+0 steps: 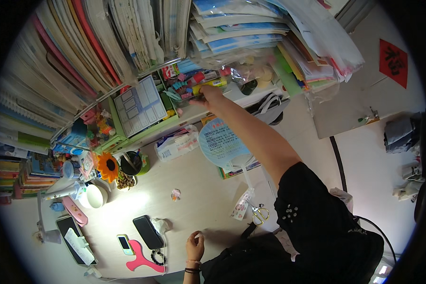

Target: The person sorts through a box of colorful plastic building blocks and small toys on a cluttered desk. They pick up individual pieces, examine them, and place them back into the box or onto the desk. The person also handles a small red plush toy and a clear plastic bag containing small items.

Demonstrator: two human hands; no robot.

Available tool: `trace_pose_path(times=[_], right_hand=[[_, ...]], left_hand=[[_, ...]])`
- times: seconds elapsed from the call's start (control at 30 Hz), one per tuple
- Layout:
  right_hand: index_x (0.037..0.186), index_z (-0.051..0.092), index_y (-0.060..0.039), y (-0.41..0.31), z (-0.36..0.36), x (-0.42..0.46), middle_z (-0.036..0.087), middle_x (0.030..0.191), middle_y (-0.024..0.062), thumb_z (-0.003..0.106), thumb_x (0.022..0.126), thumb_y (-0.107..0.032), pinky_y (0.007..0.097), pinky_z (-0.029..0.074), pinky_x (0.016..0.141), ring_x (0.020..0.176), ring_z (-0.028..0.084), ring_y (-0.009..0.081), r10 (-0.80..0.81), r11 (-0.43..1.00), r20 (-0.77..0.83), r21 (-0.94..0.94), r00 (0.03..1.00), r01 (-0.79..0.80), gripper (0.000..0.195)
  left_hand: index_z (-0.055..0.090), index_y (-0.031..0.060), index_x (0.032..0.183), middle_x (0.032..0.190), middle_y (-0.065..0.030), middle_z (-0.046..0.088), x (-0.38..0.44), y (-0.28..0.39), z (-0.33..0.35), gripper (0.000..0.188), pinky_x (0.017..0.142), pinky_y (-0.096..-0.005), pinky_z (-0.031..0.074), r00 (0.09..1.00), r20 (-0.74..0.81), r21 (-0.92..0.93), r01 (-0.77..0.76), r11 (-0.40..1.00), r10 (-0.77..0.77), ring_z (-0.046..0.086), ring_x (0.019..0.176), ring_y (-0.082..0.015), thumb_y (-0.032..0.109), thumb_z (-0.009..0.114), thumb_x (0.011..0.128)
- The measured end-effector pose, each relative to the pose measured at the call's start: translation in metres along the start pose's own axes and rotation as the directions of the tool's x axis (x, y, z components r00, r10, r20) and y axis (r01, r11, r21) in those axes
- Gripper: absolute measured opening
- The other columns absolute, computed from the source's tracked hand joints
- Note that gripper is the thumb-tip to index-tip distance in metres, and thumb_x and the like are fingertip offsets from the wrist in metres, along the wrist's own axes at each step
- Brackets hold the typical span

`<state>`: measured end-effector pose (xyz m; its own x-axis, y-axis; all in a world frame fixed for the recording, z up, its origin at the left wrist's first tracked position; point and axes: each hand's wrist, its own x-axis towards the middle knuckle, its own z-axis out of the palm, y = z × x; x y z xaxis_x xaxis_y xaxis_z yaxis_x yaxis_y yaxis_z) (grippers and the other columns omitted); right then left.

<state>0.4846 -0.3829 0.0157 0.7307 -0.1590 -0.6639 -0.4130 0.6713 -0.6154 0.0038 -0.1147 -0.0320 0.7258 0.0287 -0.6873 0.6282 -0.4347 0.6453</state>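
Note:
My right arm stretches across the desk to the shelf unit. My right hand [212, 96] is at the front side of a clear plastic box [184, 103] that holds small stationery. Right by its fingers lies a yellow tube [216, 83], and binder clips [180, 85] are beside it. Whether the fingers grip anything cannot be made out. Low in the view, my left hand [195, 247] rests at the desk's near side with fingers curled and nothing visible in them. Under my right forearm lies a round blue hand fan [222, 142] bearing writing.
Scissors [260, 215] lie near my body. A black smartphone [148, 231], a small music player [125, 244] and a pink Y-shaped piece [139, 256] are left of my left hand. A crumpled scrap [175, 194] sits mid-desk. A tissue pack [177, 143] lies below the shelf.

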Motion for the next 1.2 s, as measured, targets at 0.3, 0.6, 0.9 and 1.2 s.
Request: trace_pose_path(times=[0.3, 0.6, 0.9, 1.2], right_hand=[[0.121, 0.028, 0.0005, 0.004, 0.016, -0.009, 0.057, 0.107, 0.0286, 0.037, 0.098, -0.012, 0.0499, 0.063, 0.054, 0.077, 0.067, 0.0408, -0.012, 0.999, -0.115, 0.043, 0.993, 0.017, 0.028], [0.117, 0.048, 0.0029, -0.009, 0.006, -0.056, 0.063, 0.101, 0.0214, 0.037, 0.097, -0.006, 0.0478, 0.064, 0.061, 0.079, 0.069, 0.0365, -0.111, 0.992, 0.025, -0.063, 0.993, 0.113, 0.025], [0.126, 0.039, -0.0033, -0.002, -0.037, -0.096, 0.057, 0.115, 0.021, 0.036, 0.092, 0.002, 0.0508, 0.063, 0.068, 0.086, 0.068, 0.0362, -0.098, 0.992, 0.162, -0.067, 0.982, 0.11, 0.035], [0.128, 0.032, -0.0077, 0.02, -0.101, -0.167, 0.054, 0.112, 0.0193, 0.04, 0.09, 0.002, 0.0497, 0.062, 0.068, 0.082, 0.068, 0.0348, -0.105, 0.982, 0.16, -0.136, 0.981, 0.128, 0.04]], left_hand=[[0.064, -0.0015, 0.11, 0.1, -0.0155, 0.07, 0.01, -0.023, 0.002, 0.03, 0.077, -0.032, 0.053, 0.996, -0.048, -0.094, -0.079, 0.992, 0.074, 0.069, 0.087, -0.0225, 0.02, 0.062, 0.089], [0.064, -0.0027, 0.11, 0.098, -0.0154, 0.07, 0.005, -0.035, -0.005, 0.03, 0.077, -0.0309, 0.053, 0.995, -0.058, -0.083, -0.092, 0.992, 0.087, 0.068, 0.088, -0.0219, 0.019, 0.062, 0.089], [0.064, -0.0021, 0.109, 0.096, -0.0148, 0.07, 0.004, -0.025, -0.003, 0.03, 0.076, -0.0302, 0.053, 0.994, -0.03, -0.105, -0.11, 0.988, 0.107, 0.068, 0.086, -0.0204, 0.021, 0.061, 0.09], [0.065, -0.0018, 0.106, 0.087, -0.0149, 0.071, -0.006, 0.003, -0.016, 0.029, 0.073, -0.0315, 0.053, 0.976, -0.025, -0.009, -0.215, 0.977, 0.214, 0.069, 0.08, -0.0198, 0.021, 0.064, 0.089]])
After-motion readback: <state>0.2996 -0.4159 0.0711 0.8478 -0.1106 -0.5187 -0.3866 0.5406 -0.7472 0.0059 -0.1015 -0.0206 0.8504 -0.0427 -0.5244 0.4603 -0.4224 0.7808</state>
